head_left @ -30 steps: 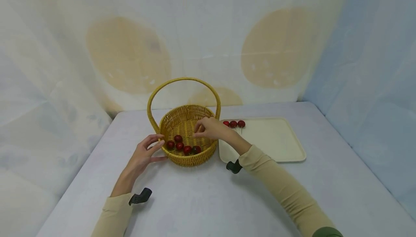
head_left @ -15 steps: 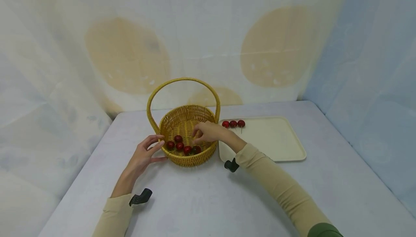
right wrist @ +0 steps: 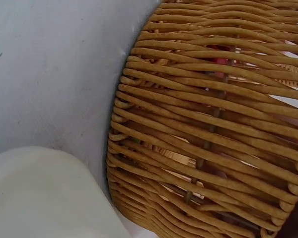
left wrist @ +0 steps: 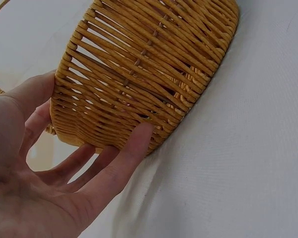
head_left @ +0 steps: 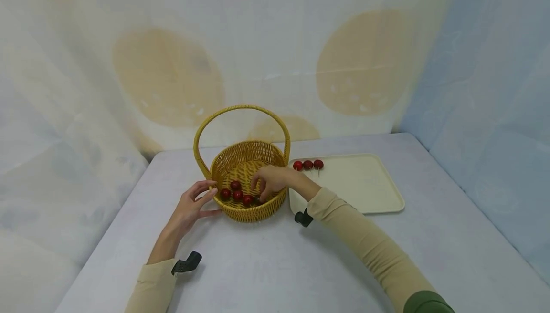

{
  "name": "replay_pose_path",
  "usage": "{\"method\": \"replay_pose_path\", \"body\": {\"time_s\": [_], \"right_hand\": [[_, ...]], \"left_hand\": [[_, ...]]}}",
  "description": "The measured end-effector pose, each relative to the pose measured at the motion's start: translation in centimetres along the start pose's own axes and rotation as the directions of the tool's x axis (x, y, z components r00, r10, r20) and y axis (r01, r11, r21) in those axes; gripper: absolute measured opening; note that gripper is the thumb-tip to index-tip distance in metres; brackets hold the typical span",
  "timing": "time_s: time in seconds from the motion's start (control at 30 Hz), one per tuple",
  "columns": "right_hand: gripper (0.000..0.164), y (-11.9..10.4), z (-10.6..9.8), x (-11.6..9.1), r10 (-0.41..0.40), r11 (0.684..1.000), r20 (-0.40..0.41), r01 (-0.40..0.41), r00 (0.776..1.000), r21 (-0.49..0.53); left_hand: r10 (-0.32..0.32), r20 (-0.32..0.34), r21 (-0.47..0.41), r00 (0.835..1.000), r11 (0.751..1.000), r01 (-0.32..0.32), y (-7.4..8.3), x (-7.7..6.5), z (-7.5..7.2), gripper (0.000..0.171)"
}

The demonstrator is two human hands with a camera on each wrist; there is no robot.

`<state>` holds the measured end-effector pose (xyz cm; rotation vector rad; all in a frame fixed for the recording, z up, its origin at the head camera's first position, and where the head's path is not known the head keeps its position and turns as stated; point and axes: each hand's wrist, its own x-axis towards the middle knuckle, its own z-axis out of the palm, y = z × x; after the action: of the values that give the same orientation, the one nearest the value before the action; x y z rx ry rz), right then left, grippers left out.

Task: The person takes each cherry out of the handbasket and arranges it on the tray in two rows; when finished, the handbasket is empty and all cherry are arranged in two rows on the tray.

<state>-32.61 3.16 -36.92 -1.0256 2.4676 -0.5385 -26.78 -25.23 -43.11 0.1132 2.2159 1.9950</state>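
A round yellow wicker basket point(head_left: 249, 215) with a tall hoop handle stands on the table, several dark red cherries point(head_left: 237, 195) lying in its front part. My left hand point(head_left: 189, 205) holds the basket's left side. In the left wrist view, the left thumb is at the rim and a finger point(left wrist: 120, 166) touches the woven outer wall. My right hand point(head_left: 272, 179) reaches down inside the basket from the right, thumb and fingers apart. Its thumb partly covers the rightmost cherry point(head_left: 258, 201); no firm hold shows. In the right wrist view, the basket wall point(right wrist: 208, 119) hides most of that hand.
A cream rectangular tray point(head_left: 356, 184) lies right of the basket, close to its side. Three cherries point(head_left: 308, 165) with stems sit in a row at its back left corner. A patterned curtain point(head_left: 266, 65) hangs behind the table.
My right hand has lowered deeper into the basket, toward its front, and its thumb has come over the rightmost cherry. The left hand stays at the basket's side.
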Motion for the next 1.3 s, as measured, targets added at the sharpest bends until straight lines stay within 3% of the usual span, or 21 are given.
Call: {"method": "replay_pose_path", "body": {"time_s": [0.5, 1.3], "right_hand": [[0.031, -0.13, 0.65, 0.49, 0.028, 0.998, 0.025, -0.026, 0.999, -0.055], [0.033, 0.19, 0.25, 0.71, 0.005, 1.0, 0.016, -0.004, 1.0, -0.027]], "left_hand": [[0.007, 0.003, -0.005, 1.0, 1.0, -0.007, -0.41, -0.11, -0.02, 0.059], [0.03, 0.017, -0.001, 0.999, 1.0, -0.03, -0.06, -0.07, -0.11, 0.062]]}}
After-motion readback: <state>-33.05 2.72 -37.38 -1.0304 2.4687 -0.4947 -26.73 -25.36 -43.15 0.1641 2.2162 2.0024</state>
